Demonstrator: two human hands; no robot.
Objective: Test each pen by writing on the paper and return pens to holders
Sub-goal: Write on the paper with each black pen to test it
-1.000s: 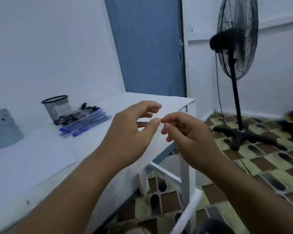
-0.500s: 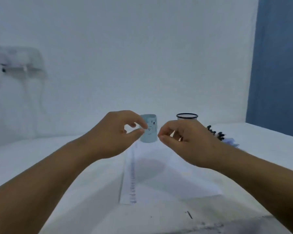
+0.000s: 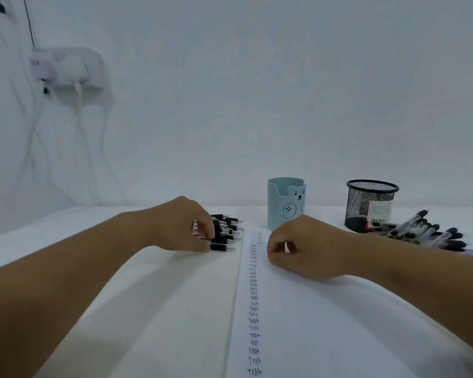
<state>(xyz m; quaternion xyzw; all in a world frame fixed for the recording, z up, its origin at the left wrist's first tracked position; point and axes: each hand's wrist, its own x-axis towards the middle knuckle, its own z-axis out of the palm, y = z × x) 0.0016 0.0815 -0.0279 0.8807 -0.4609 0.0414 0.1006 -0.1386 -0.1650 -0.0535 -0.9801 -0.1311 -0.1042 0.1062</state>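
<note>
On the wall at far left hangs a white socket box (image 3: 66, 68) with cables trailing down from it. On the white table (image 3: 66, 255) the person's left hand (image 3: 180, 225) has its fingers curled down onto a heap of black-gripped pens (image 3: 225, 231) lying just left of the paper (image 3: 325, 323); the fingertips look to be closing on one pen at the near edge of the heap, though whether it is actually pinched cannot be told from this view. The paper carries a long column of the written word "Test" (image 3: 254, 296) down its left margin, which suggests many pens have been tried already. The right hand (image 3: 303, 249) rests on the paper with fingers loosely curled toward the thumb and nothing visible between them. Behind it stands a light blue bear holder (image 3: 286, 203), and further right a black mesh holder (image 3: 370, 205); no pens show above either rim. Beside the mesh holder lies a second heap of pens (image 3: 426, 233), partly blurred. The step in hand appears to be picking the next pen for testing. The next move likely calls for lifting one pen free of its neighbours, passing it to the right hand, and writing in a free spot beside the column.
</note>
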